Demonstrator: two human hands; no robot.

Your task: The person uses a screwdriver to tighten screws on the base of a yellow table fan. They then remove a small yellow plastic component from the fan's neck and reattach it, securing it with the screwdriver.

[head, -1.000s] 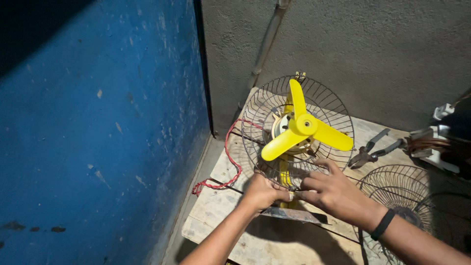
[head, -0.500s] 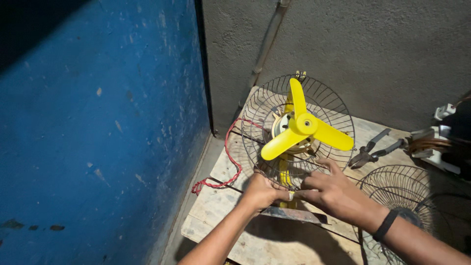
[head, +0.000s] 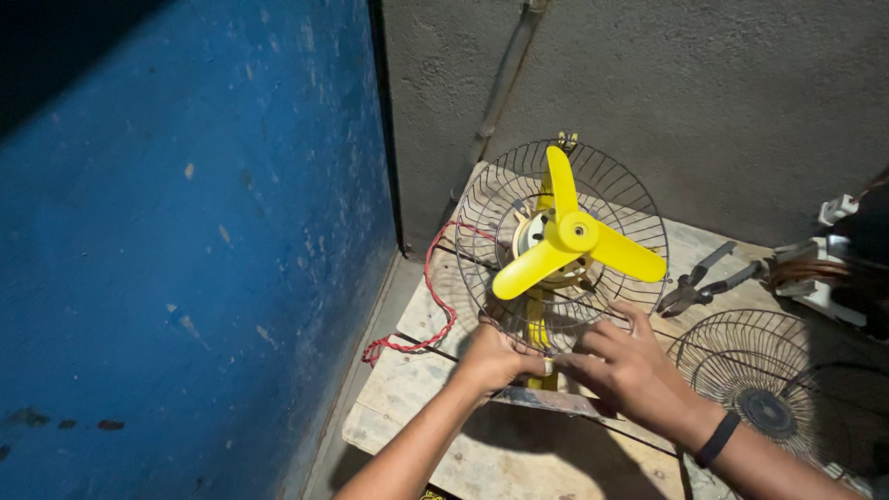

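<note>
Both hands work at the lower rim of the fan guard point(head: 482, 218). My left hand point(head: 491, 359) has its grip closed on the guard's bottom wires; my right hand point(head: 630, 370) rests its fingers against the same rim, and I cannot tell whether that grip is clenched. Guard stands tilted on the wooden counter point(head: 417, 389), against the grey wall point(head: 741, 102). Yellow blade point(head: 574, 236) sits inside it. Red wire point(head: 431, 306) trails left. Pliers point(head: 704, 282) lie right of the guard; a second guard point(head: 755, 370) lies flat near my right wrist.
</note>
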